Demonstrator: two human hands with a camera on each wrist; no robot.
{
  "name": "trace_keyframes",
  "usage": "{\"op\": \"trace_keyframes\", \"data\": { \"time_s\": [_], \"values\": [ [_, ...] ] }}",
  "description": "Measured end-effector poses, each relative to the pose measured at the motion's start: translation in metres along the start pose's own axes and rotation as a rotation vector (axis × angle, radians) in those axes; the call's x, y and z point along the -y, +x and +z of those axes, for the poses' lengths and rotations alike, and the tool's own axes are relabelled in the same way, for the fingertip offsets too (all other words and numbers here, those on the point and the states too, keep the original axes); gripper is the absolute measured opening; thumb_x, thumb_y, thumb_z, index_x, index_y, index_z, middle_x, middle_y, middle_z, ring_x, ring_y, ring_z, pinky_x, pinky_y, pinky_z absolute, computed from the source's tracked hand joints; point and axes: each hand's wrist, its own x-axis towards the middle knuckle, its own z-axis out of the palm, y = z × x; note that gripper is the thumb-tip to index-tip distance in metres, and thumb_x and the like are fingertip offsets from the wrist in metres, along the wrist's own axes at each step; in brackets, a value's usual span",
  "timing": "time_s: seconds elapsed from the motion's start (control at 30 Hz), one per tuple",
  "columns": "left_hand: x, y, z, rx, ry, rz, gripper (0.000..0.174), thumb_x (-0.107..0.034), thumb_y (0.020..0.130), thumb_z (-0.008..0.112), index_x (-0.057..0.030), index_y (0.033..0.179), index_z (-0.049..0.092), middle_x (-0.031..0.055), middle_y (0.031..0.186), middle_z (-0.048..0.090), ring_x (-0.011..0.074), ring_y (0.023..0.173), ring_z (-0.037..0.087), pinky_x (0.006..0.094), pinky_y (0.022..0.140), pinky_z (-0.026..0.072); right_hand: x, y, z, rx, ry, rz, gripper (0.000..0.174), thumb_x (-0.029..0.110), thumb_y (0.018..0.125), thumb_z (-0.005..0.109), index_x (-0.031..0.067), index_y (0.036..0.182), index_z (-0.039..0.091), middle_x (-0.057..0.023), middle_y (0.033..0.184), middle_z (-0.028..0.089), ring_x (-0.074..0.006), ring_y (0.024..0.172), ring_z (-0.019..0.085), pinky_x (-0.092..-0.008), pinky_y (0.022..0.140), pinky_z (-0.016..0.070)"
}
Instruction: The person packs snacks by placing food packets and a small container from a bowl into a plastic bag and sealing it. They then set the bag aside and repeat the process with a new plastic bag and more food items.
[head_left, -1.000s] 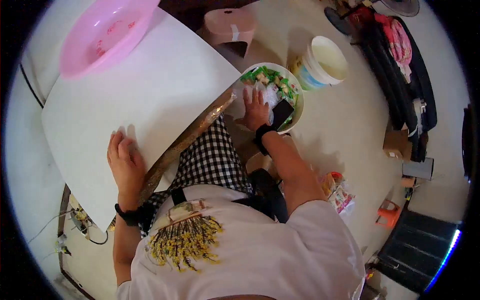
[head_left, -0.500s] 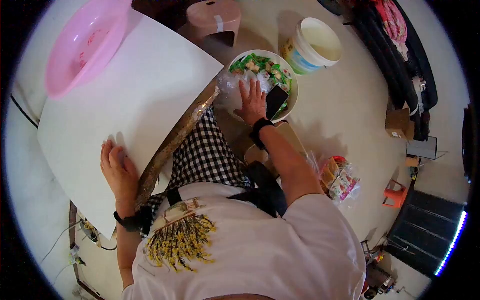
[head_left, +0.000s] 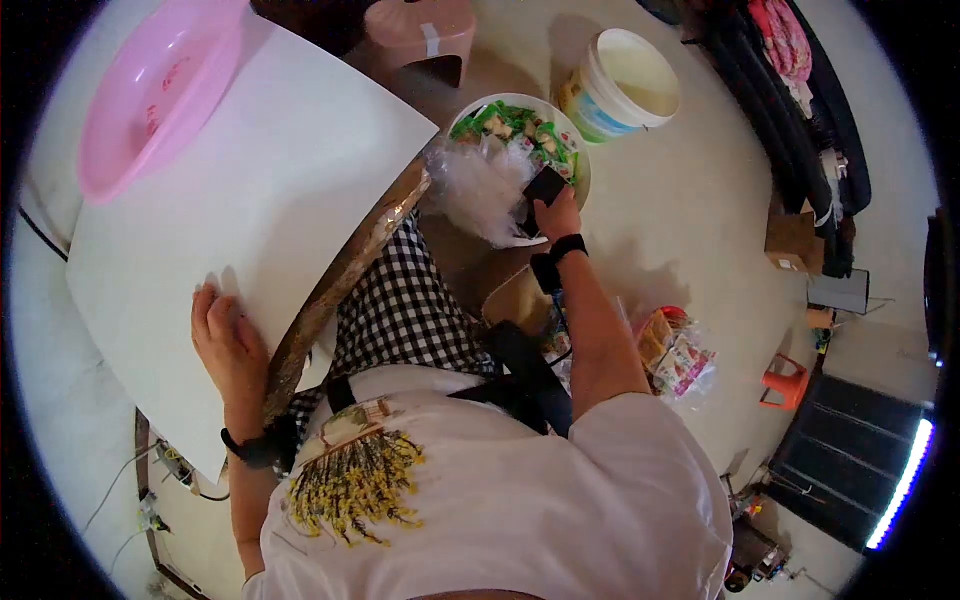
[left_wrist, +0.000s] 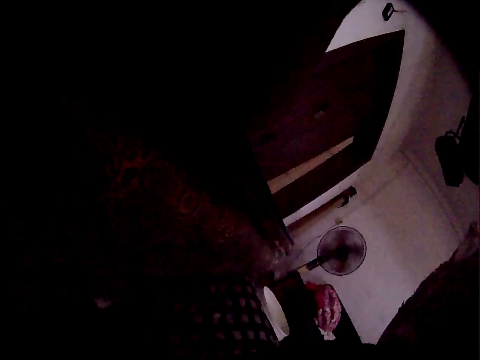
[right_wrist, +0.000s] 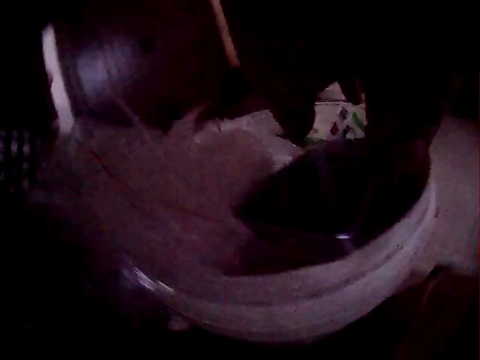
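My right hand (head_left: 560,216) grips the near end of a black phone (head_left: 545,187) at the right side of a round white tub (head_left: 584,160). Green-wrapped packets (head_left: 555,145) fill the tub's far part, and a crumpled clear plastic bag (head_left: 485,190) spreads over its left part and rim. The right wrist view is dark, with the phone (right_wrist: 322,199) a black shape above the tub's rim (right_wrist: 300,300). My left hand (head_left: 229,345) rests on the white tabletop (head_left: 260,170) near its edge, fingers relaxed, holding nothing.
A pink basin (head_left: 160,95) lies at the table's far left. Beyond the tub are a pink stool (head_left: 420,35) and a white bucket (head_left: 625,85). Bagged snacks (head_left: 680,360) sit on the floor at right, with an orange stool (head_left: 785,381) farther off. An open cardboard box (head_left: 515,300) stands beside my legs.
My right hand has moved from the plastic bag rightward to the phone and taken hold of it. The bag has puffed up over the tub. My left hand stays on the table.
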Motion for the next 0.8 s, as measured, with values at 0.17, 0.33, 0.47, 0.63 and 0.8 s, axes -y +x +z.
{"op": "trace_keyframes", "data": {
  "time_s": [0.17, 0.33, 0.47, 0.63, 0.8],
  "values": [
    [-0.001, -0.001, 0.000, 0.012, -0.010, -0.036, 0.028, 0.002, 0.079, 0.050, -0.0016, 0.106, 0.053, 0.0241, 0.127, 0.048, 0.0422, 0.123, 0.042, 0.0470, 0.101, 0.0351, 0.007, -0.006, 0.001, -0.102, -0.200, -0.047, 0.053, 0.030, 0.079, 0.068, -0.0018, 0.114, 0.044, -0.0266, 0.106, 0.056, -0.0404, 0.096, 0.058, -0.0449, 0.082, 0.0492],
    [0.002, -0.001, 0.000, -0.006, 0.046, 0.010, 0.021, 0.000, 0.085, 0.047, 0.0002, 0.105, 0.053, 0.0262, 0.125, 0.049, 0.0422, 0.115, 0.049, 0.0466, 0.097, 0.0403, 0.042, -0.011, -0.007, -0.175, 0.035, -0.514, 0.026, 0.026, 0.081, 0.066, 0.0022, 0.088, 0.061, -0.0165, 0.091, 0.060, -0.0351, 0.086, 0.058, -0.0432, 0.076, 0.0488],
    [0.002, 0.000, 0.000, -0.008, 0.004, -0.008, 0.019, 0.000, 0.086, 0.049, 0.0006, 0.104, 0.053, 0.0261, 0.126, 0.049, 0.0424, 0.115, 0.049, 0.0470, 0.097, 0.0401, 0.086, -0.031, -0.005, -0.270, 0.111, -0.771, 0.034, 0.033, 0.077, 0.070, 0.0015, 0.090, 0.064, -0.0153, 0.090, 0.061, -0.0346, 0.091, 0.057, -0.0435, 0.077, 0.0475],
    [-0.001, 0.001, -0.004, 0.001, 0.011, -0.015, 0.017, 0.000, 0.087, 0.049, 0.0007, 0.103, 0.054, 0.0255, 0.126, 0.049, 0.0416, 0.117, 0.048, 0.0460, 0.099, 0.0387, 0.095, -0.030, 0.013, -0.300, 0.086, -0.724, 0.033, 0.034, 0.078, 0.069, 0.0037, 0.090, 0.065, -0.0151, 0.085, 0.061, -0.0339, 0.084, 0.058, -0.0438, 0.074, 0.0485],
    [-0.004, 0.000, -0.004, -0.007, 0.005, -0.045, 0.019, 0.000, 0.085, 0.049, 0.0009, 0.103, 0.055, 0.0257, 0.126, 0.050, 0.0412, 0.120, 0.046, 0.0451, 0.101, 0.0374, 0.083, -0.013, 0.018, -0.239, 0.305, -0.595, 0.018, 0.025, 0.082, 0.065, 0.0071, 0.086, 0.067, -0.0146, 0.077, 0.062, -0.0297, 0.070, 0.061, -0.0397, 0.066, 0.0502]
  ]
}}
